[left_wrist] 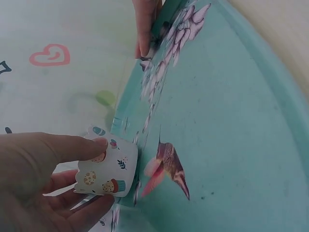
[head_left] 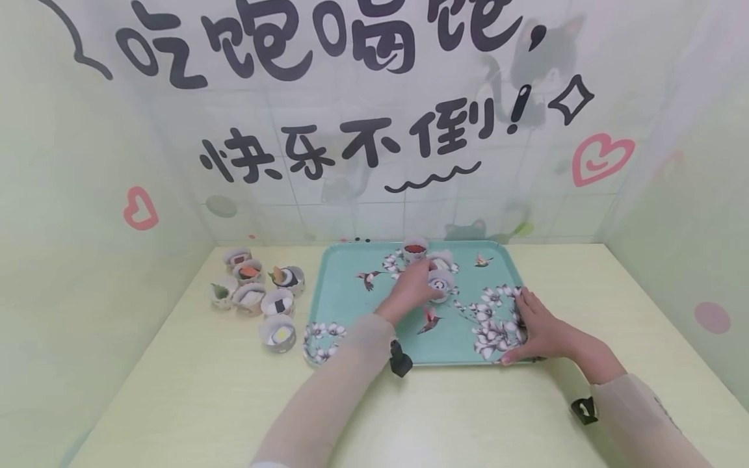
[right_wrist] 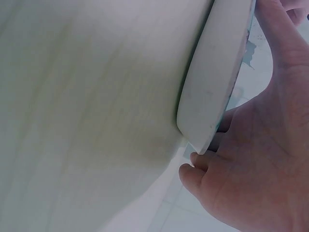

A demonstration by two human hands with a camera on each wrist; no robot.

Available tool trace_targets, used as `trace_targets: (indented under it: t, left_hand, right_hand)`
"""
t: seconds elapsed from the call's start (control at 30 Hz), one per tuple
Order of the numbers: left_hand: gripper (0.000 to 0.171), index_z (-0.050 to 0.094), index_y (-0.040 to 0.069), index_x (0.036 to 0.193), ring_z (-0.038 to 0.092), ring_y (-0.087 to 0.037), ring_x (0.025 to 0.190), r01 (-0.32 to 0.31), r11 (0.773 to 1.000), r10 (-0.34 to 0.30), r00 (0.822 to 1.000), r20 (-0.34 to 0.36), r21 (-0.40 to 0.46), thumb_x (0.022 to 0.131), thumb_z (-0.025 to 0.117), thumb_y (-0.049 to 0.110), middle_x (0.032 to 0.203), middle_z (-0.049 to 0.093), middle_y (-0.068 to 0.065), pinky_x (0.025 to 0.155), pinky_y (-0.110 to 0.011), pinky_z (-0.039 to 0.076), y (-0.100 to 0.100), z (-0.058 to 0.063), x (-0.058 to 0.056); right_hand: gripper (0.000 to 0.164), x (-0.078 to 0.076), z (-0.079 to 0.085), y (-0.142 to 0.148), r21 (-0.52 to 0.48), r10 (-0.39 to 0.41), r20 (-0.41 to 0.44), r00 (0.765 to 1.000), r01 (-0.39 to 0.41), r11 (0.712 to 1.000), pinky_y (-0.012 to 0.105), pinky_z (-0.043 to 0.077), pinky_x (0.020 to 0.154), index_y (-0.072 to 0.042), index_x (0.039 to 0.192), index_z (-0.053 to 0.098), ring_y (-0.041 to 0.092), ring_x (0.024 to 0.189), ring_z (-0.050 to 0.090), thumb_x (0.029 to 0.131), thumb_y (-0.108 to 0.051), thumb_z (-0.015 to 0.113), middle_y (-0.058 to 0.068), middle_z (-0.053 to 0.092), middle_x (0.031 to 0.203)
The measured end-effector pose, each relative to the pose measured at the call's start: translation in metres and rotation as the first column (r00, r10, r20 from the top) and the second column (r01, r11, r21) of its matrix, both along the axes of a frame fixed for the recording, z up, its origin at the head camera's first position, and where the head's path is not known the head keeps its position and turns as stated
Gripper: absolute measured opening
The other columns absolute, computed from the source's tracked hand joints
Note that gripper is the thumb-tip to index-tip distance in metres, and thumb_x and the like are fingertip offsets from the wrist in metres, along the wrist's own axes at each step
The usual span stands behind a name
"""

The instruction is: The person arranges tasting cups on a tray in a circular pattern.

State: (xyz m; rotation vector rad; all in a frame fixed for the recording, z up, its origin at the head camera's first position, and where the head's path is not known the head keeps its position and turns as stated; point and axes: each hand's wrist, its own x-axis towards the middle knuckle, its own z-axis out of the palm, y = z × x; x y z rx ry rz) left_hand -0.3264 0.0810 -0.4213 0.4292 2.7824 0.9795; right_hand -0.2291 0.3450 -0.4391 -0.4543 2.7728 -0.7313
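My left hand [head_left: 411, 286] holds a small paper baking cup [left_wrist: 111, 166], white with printed cupcakes and sprigs, between thumb and fingers. The cup is over the far middle of the teal tray [head_left: 357, 305], its base at or near the surface. Just beyond it on the tray are a cup with red contents [head_left: 415, 249] and another pale cup [head_left: 445, 259], partly hidden by the hand. My right hand [head_left: 544, 331] rests at the tray's near right corner, fingers fairly straight along the right rim and thumb at the front edge.
Left of the tray, several filled paper cups [head_left: 250, 296] stand in a cluster on the pale wooden table [head_left: 234, 390]. A lettered backdrop [head_left: 351, 214] rises right behind the tray, with side panels left and right. Each wrist carries a small black device.
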Motion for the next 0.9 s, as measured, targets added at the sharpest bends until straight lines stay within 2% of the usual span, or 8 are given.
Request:
trace_targets:
  t: [0.13, 0.2, 0.27, 0.53, 0.73, 0.9]
  left_hand:
    - [0.049, 0.052, 0.012, 0.127, 0.055, -0.023, 0.118, -0.031, 0.999, 0.031, 1.000, -0.003, -0.008, 0.087, 0.078, 0.024, 0.144, 0.050, -0.009, 0.101, -0.039, 0.051, 0.006, -0.001, -0.001]
    - [0.050, 0.052, 0.011, 0.129, 0.054, -0.023, 0.118, -0.048, 0.999, 0.048, 0.999, -0.004, 0.000, 0.088, 0.078, 0.024, 0.144, 0.049, -0.009, 0.102, -0.040, 0.051, 0.009, -0.001, -0.001]
    - [0.053, 0.050, 0.011, 0.132, 0.055, -0.023, 0.117, -0.061, 0.998, 0.061, 0.998, -0.003, 0.014, 0.088, 0.077, 0.024, 0.140, 0.050, -0.008, 0.101, -0.040, 0.051, 0.010, -0.003, -0.003]
    - [0.072, 0.036, 0.010, 0.147, 0.052, -0.025, 0.130, -0.111, 0.991, 0.111, 0.994, 0.007, 0.072, 0.089, 0.077, 0.023, 0.146, 0.047, -0.010, 0.109, -0.041, 0.048, 0.013, -0.006, -0.006]
    - [0.070, 0.039, 0.011, 0.142, 0.056, -0.024, 0.122, -0.104, 0.992, 0.106, 0.994, -0.016, 0.077, 0.087, 0.079, 0.026, 0.139, 0.050, -0.010, 0.102, -0.040, 0.052, 0.008, -0.007, -0.005]
    - [0.069, 0.042, 0.013, 0.140, 0.055, -0.023, 0.122, -0.113, 0.992, 0.114, 0.993, -0.009, 0.059, 0.086, 0.079, 0.031, 0.138, 0.049, -0.006, 0.103, -0.040, 0.052, 0.002, -0.004, -0.003]
  right_hand:
    - [0.137, 0.001, 0.001, -0.001, 0.003, -0.003, 0.000, 1.000, 0.003, 1.000, 0.073, 0.012, 0.115, 0.024, 0.147, 0.004, 0.062, 0.144, -0.003, 0.066, -0.045, 0.090, 0.046, -0.007, 0.154]
    - [0.136, 0.002, 0.001, -0.001, 0.006, -0.003, -0.002, 1.000, 0.003, 1.000, 0.073, 0.013, 0.115, 0.024, 0.147, 0.004, 0.062, 0.144, -0.003, 0.067, -0.044, 0.090, 0.046, -0.007, 0.154]
    - [0.136, 0.002, 0.001, -0.001, 0.006, -0.003, -0.002, 1.000, 0.003, 1.000, 0.073, 0.013, 0.115, 0.024, 0.147, 0.004, 0.062, 0.144, -0.003, 0.067, -0.044, 0.090, 0.046, -0.007, 0.154]
    - [0.137, 0.001, 0.000, -0.002, 0.013, 0.004, -0.008, 1.000, -0.004, 1.000, 0.073, 0.013, 0.115, 0.025, 0.146, 0.005, 0.063, 0.143, -0.001, 0.065, -0.046, 0.091, 0.047, -0.006, 0.154]
    - [0.136, 0.001, 0.000, -0.003, 0.020, 0.006, -0.016, 1.000, -0.006, 1.000, 0.073, 0.015, 0.114, 0.025, 0.146, 0.006, 0.063, 0.143, 0.000, 0.066, -0.046, 0.091, 0.047, -0.005, 0.154]
    - [0.136, 0.000, 0.000, -0.002, 0.021, 0.007, -0.011, 1.000, -0.007, 1.000, 0.073, 0.015, 0.114, 0.025, 0.146, 0.006, 0.062, 0.143, 0.000, 0.066, -0.045, 0.090, 0.047, -0.005, 0.154]
